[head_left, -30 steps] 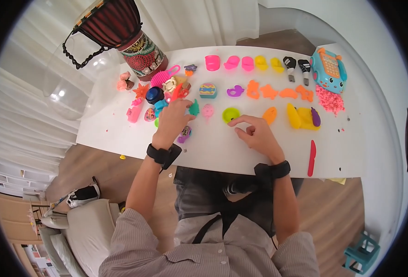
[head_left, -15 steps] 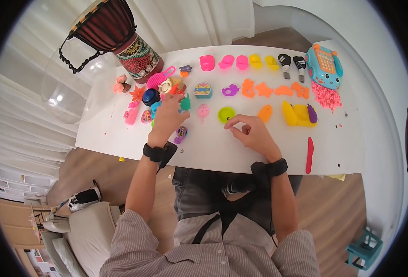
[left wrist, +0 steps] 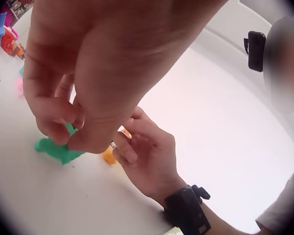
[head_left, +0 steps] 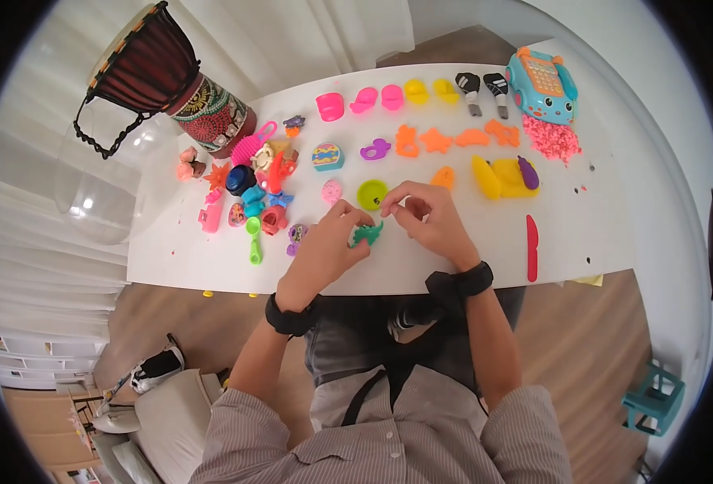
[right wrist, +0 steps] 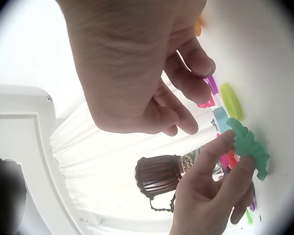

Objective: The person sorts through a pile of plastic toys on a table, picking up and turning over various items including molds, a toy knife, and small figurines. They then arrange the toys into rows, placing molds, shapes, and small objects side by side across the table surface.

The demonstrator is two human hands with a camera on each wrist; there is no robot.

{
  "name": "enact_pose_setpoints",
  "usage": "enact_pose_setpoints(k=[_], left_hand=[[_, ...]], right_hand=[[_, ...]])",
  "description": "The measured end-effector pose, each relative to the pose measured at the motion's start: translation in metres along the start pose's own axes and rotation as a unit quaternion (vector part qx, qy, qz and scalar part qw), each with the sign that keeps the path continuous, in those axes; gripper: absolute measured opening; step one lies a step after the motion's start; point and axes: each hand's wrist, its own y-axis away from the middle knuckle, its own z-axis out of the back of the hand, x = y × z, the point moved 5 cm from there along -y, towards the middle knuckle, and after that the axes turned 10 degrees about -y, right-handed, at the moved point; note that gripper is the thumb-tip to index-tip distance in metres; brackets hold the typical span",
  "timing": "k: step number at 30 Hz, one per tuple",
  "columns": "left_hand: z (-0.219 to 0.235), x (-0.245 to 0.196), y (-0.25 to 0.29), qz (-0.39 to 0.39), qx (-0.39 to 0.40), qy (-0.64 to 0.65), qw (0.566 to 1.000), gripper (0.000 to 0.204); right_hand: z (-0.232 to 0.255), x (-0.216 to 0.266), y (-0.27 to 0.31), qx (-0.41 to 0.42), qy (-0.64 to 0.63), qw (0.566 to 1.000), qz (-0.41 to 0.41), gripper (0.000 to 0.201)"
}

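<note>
My left hand (head_left: 328, 250) pinches a green toy dinosaur (head_left: 367, 234) between thumb and fingers, low over the front middle of the white table. In the right wrist view the dinosaur (right wrist: 250, 147) shows its spiky edge past the fingertips. Just right of it is my right hand (head_left: 429, 219), its fingers loosely bent and nothing between them. Beyond both hands lies a round lime-green dish (head_left: 372, 194) with a small dark mark inside. A pink speckled toy piece (head_left: 331, 190) is left of the dish.
Mixed small toys, including a green spoon (head_left: 255, 240), crowd the table's left side. Rows of coloured moulds, such as a purple duck (head_left: 375, 149), line the back. A toy phone (head_left: 543, 85) stands back right, a red knife (head_left: 532, 248) front right, and a drum (head_left: 203, 109) back left.
My left hand has picked the green dinosaur from the toy cluster and brought it right and nearer, beside the right hand. The right hand stays loosely bent. The head view has shifted.
</note>
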Motion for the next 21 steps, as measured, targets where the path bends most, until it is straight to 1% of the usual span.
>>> enact_pose_setpoints(k=[2, 4, 5, 8, 11, 13, 14, 16, 17, 19, 21], left_hand=[[0.002, -0.006, 0.000, 0.008, 0.009, 0.011, 1.000, 0.036], [0.002, -0.010, -0.001, 0.015, 0.027, 0.045, 0.999, 0.028], [-0.001, -0.009, -0.002, 0.017, 0.025, 0.045, 0.999, 0.028], [-0.014, -0.003, -0.006, -0.009, 0.027, 0.011, 1.000, 0.024], [-0.009, -0.007, -0.008, -0.020, 0.019, 0.045, 0.999, 0.024], [-0.006, -0.003, -0.007, 0.107, 0.079, 0.139, 0.981, 0.023], [-0.001, -0.004, -0.009, 0.107, 0.078, 0.139, 0.981, 0.023], [0.007, 0.000, -0.010, 0.154, 0.066, 0.210, 0.963, 0.027], [0.009, 0.004, -0.010, 0.155, 0.065, 0.210, 0.963, 0.027], [0.011, 0.009, -0.011, 0.136, 0.055, 0.298, 0.943, 0.037], [0.014, 0.013, -0.011, 0.134, 0.053, 0.323, 0.935, 0.039]], right_hand=[[-0.001, 0.001, 0.000, 0.007, 0.005, 1.000, 0.005, 0.012], [-0.004, 0.001, 0.000, 0.017, 0.010, 1.000, 0.010, 0.012], [-0.004, 0.000, 0.000, 0.013, 0.006, 1.000, 0.009, 0.011], [-0.002, 0.001, 0.000, 0.008, 0.005, 1.000, 0.012, 0.011], [-0.002, 0.002, 0.000, 0.000, 0.006, 1.000, 0.017, 0.011], [-0.001, 0.001, 0.000, -0.006, 0.005, 1.000, 0.019, 0.011], [-0.001, 0.000, -0.001, -0.006, -0.001, 1.000, 0.018, 0.012], [-0.004, 0.000, -0.002, -0.003, -0.009, 1.000, 0.018, 0.014], [-0.005, 0.002, -0.002, -0.016, -0.023, 0.999, 0.025, 0.017], [-0.007, 0.008, -0.002, -0.027, -0.036, 0.998, 0.032, 0.021], [-0.010, 0.016, -0.002, -0.003, 0.029, 0.998, 0.053, 0.022]])
